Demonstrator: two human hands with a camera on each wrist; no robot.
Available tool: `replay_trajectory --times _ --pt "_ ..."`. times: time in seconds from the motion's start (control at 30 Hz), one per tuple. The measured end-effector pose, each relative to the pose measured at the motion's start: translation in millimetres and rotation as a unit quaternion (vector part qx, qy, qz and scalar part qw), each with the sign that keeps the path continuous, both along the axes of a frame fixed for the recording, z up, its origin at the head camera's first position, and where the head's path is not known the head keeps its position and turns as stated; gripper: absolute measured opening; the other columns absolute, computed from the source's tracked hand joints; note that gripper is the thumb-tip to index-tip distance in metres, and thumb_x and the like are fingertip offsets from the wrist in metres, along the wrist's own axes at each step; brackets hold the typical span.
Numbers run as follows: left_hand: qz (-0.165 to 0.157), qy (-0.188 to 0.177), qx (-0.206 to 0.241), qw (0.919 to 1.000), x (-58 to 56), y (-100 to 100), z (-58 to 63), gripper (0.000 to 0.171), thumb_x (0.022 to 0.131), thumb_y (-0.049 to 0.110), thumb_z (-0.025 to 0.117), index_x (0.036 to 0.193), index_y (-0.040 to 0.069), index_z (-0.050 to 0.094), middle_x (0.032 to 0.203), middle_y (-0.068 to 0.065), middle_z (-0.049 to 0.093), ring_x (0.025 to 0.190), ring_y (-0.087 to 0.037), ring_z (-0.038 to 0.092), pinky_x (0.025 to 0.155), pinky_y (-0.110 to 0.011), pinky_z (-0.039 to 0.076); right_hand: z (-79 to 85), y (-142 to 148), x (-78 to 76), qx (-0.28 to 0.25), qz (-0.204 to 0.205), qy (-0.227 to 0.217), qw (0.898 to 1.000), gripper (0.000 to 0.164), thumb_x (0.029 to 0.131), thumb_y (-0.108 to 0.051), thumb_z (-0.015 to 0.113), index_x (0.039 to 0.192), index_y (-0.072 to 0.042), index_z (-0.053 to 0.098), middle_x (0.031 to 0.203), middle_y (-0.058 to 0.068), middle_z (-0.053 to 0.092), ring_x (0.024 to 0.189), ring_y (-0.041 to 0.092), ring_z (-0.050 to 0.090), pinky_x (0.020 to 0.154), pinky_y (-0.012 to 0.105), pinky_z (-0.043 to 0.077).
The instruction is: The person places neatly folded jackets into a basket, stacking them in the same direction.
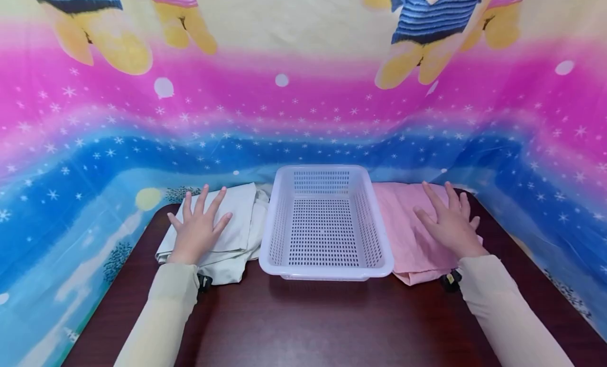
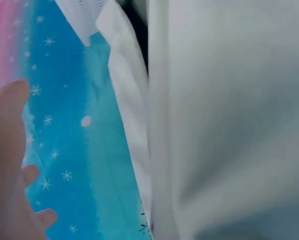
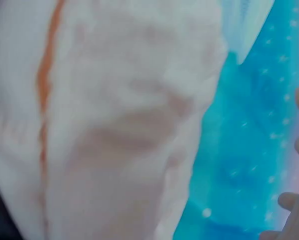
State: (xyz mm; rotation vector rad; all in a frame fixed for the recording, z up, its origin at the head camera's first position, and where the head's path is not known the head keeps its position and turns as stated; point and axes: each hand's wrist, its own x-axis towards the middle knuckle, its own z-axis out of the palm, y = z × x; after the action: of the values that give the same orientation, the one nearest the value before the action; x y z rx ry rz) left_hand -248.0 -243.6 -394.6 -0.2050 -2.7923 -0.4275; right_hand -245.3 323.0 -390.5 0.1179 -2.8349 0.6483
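Note:
On the left of the table lies a folded pale grey-green cloth (image 1: 234, 219), its layers showing along the front edge. My left hand (image 1: 196, 232) is over it with fingers straight and spread, holding nothing. To the right lies a folded pink cloth (image 1: 403, 230). Above that one my right hand (image 1: 450, 225) is spread the same way, with nothing in it. Between the two cloths stands a white plastic basket (image 1: 327, 273) with slotted walls and floor; nothing lies inside. The left wrist view is filled mostly by the pale cloth (image 2: 229, 100), the right wrist view by the pink cloth (image 3: 124, 100).
The dark brown wooden table (image 1: 313, 325) extends in front of the basket toward me. A printed curtain (image 1: 303, 114) with snowflakes and cartoon bears hangs behind the table and along both sides. Black wrist straps (image 1: 205, 283) show below the hands.

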Motion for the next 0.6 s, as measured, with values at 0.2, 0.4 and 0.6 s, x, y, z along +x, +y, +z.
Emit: replay_trajectory --times 0.2,0.4,0.6 --pt "-0.01 0.038 0.01 0.9992 6.0 3 -0.8 0.07 0.102 0.044 0.057 0.162 0.036 0.022 0.168 -0.016 0.015 0.151 -0.05 -0.002 0.099 -0.088 -0.005 9.1 -18 8.7 -0.084 0.008 0.044 0.995 0.069 0.106 -0.044 0.046 0.164 -0.022 0.016 0.165 0.029 -0.004 0.145 0.062 -0.003 0.098 0.088 0.009" --pt "-0.008 0.081 0.012 0.9966 11.3 9 -1.2 0.064 0.104 0.04 0.056 0.161 0.033 0.029 0.165 -0.016 0.024 0.15 -0.047 0.015 0.105 -0.084 0.008 23.7 -39 21.6 -0.155 0.024 0.099 0.983 0.061 0.106 -0.031 0.05 0.16 -0.01 0.03 0.16 0.031 0.02 0.145 0.056 0.019 0.109 0.076 0.02" --pt "-0.011 0.146 0.025 0.9889 18.5 13 -0.1 0.057 0.103 0.03 0.058 0.157 0.025 0.041 0.158 -0.019 0.037 0.141 -0.047 0.034 0.107 -0.076 0.024 35.4 -67 37.2 -0.207 0.032 0.153 0.966 0.051 0.105 -0.024 0.053 0.153 -0.008 0.045 0.152 0.024 0.039 0.134 0.045 0.042 0.099 0.068 0.042"
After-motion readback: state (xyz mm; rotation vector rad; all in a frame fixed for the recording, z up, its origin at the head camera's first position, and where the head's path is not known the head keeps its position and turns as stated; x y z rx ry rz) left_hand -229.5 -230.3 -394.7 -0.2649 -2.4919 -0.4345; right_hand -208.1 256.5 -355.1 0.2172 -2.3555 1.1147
